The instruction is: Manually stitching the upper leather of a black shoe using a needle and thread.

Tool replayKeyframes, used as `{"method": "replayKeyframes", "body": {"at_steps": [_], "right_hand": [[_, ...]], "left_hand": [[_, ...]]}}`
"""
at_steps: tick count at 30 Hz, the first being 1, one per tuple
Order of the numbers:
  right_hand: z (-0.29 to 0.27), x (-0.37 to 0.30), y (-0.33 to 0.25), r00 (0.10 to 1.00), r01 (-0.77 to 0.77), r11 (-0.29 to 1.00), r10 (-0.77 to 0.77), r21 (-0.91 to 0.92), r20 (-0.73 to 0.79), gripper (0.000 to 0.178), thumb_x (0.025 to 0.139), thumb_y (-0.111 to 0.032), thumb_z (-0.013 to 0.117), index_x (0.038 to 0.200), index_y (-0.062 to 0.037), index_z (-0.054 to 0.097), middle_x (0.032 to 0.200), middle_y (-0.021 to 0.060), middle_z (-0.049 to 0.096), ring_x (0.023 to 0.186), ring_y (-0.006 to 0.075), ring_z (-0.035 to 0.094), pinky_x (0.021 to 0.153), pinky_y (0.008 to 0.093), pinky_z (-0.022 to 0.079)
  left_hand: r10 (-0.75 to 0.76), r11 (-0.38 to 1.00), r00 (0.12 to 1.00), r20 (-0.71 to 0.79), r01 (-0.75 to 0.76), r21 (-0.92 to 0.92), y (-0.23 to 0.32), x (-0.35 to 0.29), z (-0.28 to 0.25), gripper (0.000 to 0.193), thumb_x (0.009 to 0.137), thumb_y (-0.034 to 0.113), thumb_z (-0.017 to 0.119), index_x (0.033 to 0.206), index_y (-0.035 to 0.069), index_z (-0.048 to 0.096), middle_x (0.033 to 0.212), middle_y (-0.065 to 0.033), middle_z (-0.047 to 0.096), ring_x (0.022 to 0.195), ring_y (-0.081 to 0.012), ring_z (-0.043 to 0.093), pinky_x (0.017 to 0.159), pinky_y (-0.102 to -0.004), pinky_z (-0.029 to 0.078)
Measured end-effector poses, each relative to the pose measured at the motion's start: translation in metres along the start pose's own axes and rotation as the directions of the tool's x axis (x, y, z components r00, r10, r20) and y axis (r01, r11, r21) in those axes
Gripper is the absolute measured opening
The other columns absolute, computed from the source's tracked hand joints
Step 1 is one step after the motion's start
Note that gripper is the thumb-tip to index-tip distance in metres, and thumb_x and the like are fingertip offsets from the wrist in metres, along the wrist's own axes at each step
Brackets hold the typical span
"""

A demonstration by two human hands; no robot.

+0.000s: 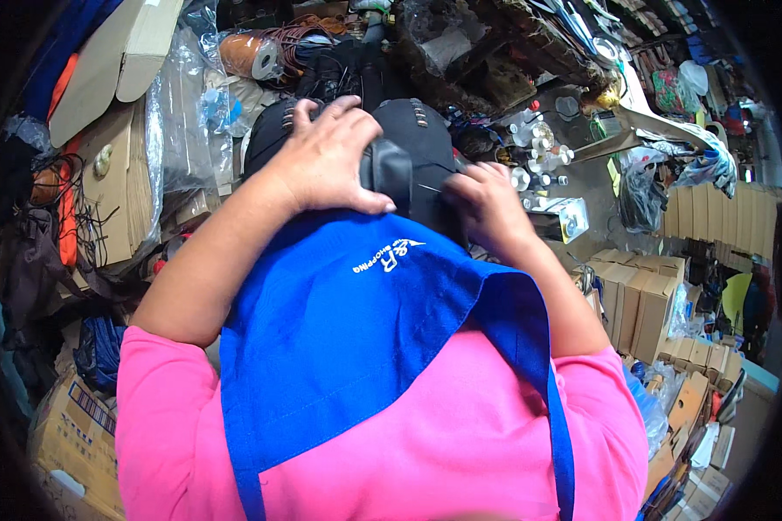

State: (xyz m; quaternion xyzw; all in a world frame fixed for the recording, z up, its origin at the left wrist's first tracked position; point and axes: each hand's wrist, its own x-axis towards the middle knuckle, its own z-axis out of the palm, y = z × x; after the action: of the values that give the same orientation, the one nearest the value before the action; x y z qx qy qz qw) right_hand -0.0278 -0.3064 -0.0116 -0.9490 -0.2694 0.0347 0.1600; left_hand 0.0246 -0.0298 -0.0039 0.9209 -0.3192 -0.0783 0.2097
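On my lap lies a black, smooth, leather-like piece [392,171], part of it covered by my fingers. My left hand [332,163] curves round it from the left, thumb at its near side and fingers at its far side. To the right, my right hand [493,207] is closed, slightly blurred, with its fingertips pinched together. A thin pale line, perhaps thread or a needle, shows just left of those fingertips. What the right hand pinches cannot be made out. Beneath both hands are my black-clad knees [413,122] and a blue apron [347,347].
An orange thread spool [250,56] and tangled cords lie at the far left. Cardboard sheets [117,187] stand on the left. Several bottles [543,143] stand on the floor to the right, near a white container [569,217]. Cardboard boxes [639,300] are stacked at right.
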Motion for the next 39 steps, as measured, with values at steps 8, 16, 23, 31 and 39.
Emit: {"method": "replayKeyframes", "body": {"at_steps": [8, 16, 23, 31, 39], "right_hand": [[-0.079, -0.041, 0.028, 0.806, 0.003, 0.249, 0.573, 0.969, -0.150, 0.014, 0.089, -0.013, 0.059, 0.092, 0.0003, 0.062, 0.091, 0.0075, 0.064, 0.086, 0.0171, 0.061, 0.085, 0.0309, 0.046], [-0.103, 0.015, -0.041, 0.981, 0.005, -0.062, -0.196, 0.998, -0.017, 0.024, 0.098, -0.028, 0.045, 0.090, -0.0052, 0.050, 0.076, 0.0059, 0.052, 0.073, 0.0157, 0.052, 0.069, 0.0300, 0.041], [-0.146, -0.199, 0.130, 0.752, -0.657, 0.754, 0.651, 0.028, 0.101, 0.034, 0.076, -0.014, 0.072, 0.105, 0.0003, 0.062, 0.096, 0.0153, 0.067, 0.087, 0.0201, 0.064, 0.076, 0.0304, 0.049], [-0.111, -0.298, 0.142, 0.452, -0.830, 0.513, 0.849, -0.220, 0.272, 0.036, 0.085, -0.036, 0.060, 0.101, -0.0040, 0.067, 0.097, 0.0207, 0.064, 0.092, 0.0330, 0.061, 0.082, 0.0391, 0.046], [0.006, 0.015, -0.022, 0.989, -0.107, 0.866, 0.142, 0.488, -0.035, 0.033, 0.077, -0.026, 0.071, 0.105, -0.0092, 0.066, 0.087, 0.0139, 0.062, 0.083, 0.0300, 0.060, 0.075, 0.0372, 0.048]], "left_hand": [[0.013, 1.000, 0.996, 0.088, -0.015, 0.027, 0.002, 0.004, -0.005, 0.088, 0.053, 0.061, 0.074, 0.121, 0.010, 0.051, 0.129, -0.0099, 0.048, 0.135, -0.0303, 0.028, 0.104, -0.0620, 0.013], [-0.047, 0.991, 0.993, 0.107, 0.033, 0.128, 0.013, 0.004, -0.015, 0.089, 0.052, 0.062, 0.074, 0.121, 0.009, 0.052, 0.131, -0.0085, 0.048, 0.136, -0.0296, 0.027, 0.103, -0.0638, 0.012], [-0.031, 0.993, 0.994, 0.102, 0.019, 0.118, 0.009, 0.002, -0.013, 0.089, 0.053, 0.061, 0.075, 0.120, 0.007, 0.052, 0.130, -0.0111, 0.049, 0.136, -0.0299, 0.029, 0.103, -0.0645, 0.012], [0.046, 0.997, 0.993, 0.112, -0.053, 0.058, 0.009, 0.016, -0.010, 0.088, 0.054, 0.059, 0.076, 0.119, 0.006, 0.051, 0.125, -0.0142, 0.052, 0.129, -0.0307, 0.038, 0.105, -0.0558, 0.019], [0.034, 0.991, 0.997, 0.069, -0.025, -0.130, 0.007, 0.011, -0.002, 0.083, 0.053, 0.051, 0.081, 0.116, 0.006, 0.052, 0.117, -0.0136, 0.054, 0.115, -0.0314, 0.048, 0.098, -0.0433, 0.033]]}}
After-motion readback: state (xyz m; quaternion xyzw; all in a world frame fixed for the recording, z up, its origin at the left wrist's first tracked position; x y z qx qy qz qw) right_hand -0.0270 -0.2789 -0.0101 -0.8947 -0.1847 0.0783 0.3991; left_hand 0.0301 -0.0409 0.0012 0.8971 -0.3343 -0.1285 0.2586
